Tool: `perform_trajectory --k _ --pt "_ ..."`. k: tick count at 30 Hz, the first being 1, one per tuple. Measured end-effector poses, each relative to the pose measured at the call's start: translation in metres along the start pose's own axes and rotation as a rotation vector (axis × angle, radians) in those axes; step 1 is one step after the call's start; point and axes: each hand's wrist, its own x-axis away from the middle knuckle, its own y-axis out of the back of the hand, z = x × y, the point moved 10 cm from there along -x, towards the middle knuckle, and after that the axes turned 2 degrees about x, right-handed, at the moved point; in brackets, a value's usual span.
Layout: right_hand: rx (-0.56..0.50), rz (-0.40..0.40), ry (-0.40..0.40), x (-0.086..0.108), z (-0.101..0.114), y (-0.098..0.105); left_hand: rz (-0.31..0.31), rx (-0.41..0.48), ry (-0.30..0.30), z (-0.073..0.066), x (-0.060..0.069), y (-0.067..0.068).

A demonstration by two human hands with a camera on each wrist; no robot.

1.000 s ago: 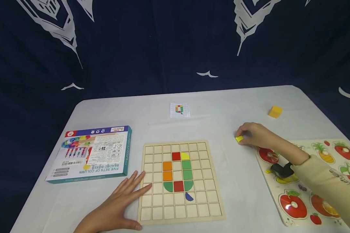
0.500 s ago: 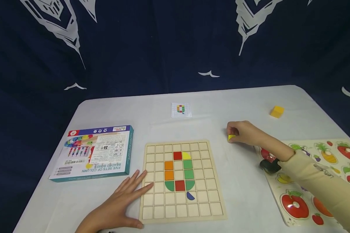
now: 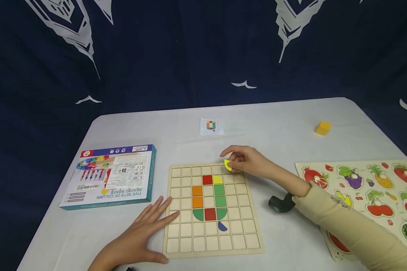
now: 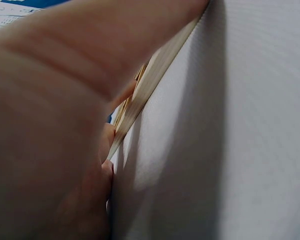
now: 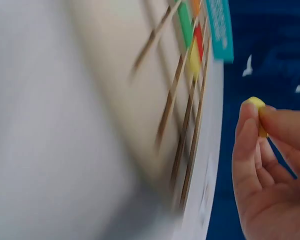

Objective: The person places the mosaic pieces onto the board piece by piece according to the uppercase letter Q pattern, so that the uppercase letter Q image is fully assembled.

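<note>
A yellow quarter-round tile (image 3: 228, 165) is pinched between the thumb and finger of my right hand (image 3: 249, 161), above the far right part of the wooden grid board (image 3: 237, 241). In the right wrist view the same yellow tile (image 5: 258, 104) shows at the fingertips. My left hand (image 3: 139, 235) lies with spread fingers along the board's left edge, its fingertips touching the rim. On the board, red, orange, green and yellow tiles form a ring with a blue piece (image 3: 222, 226) at its lower right. The left wrist view shows the left hand (image 4: 50, 100) close up beside the board's edge (image 4: 155, 75).
A small printed card (image 3: 211, 126) with a coloured pattern lies beyond the board. To the left is a bead-set box (image 3: 110, 178). A fruit puzzle board (image 3: 359, 180) lies under the right forearm, and a yellow cube (image 3: 323, 128) stands at the back right.
My right hand has moved left with the yellow tile, from the tabletop near the fruit puzzle to above the grid board's far right part. The left hand has stayed in place.
</note>
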Motion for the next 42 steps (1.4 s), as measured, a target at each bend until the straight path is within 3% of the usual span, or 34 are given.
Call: perform_trajectory --k 3,12,17,29,36,42 --pt "-0.061 0.007 0.010 -0.010 0.011 -0.022 -0.008 -0.011 -0.022 -0.002 0.000 0.000" --pt "0.021 -0.080 -0.025 -0.032 0.017 -0.054 -0.010 0.000 -0.042 -0.007 0.001 0.002" --pt "0.147 -0.082 0.002 -0.037 0.023 -0.059 -0.009 0.006 -0.039 -0.007 0.000 0.002" --pt "0.290 -0.050 0.095 -0.038 0.036 -0.069 0.003 0.006 -0.027 -0.006 0.000 0.001" --pt "0.326 0.003 0.166 -0.035 0.041 -0.075 -0.001 -0.012 -0.039 -0.008 0.001 0.002" --pt "0.372 0.003 0.164 -0.036 0.039 -0.077 0.000 -0.004 -0.027 -0.008 0.002 0.002"
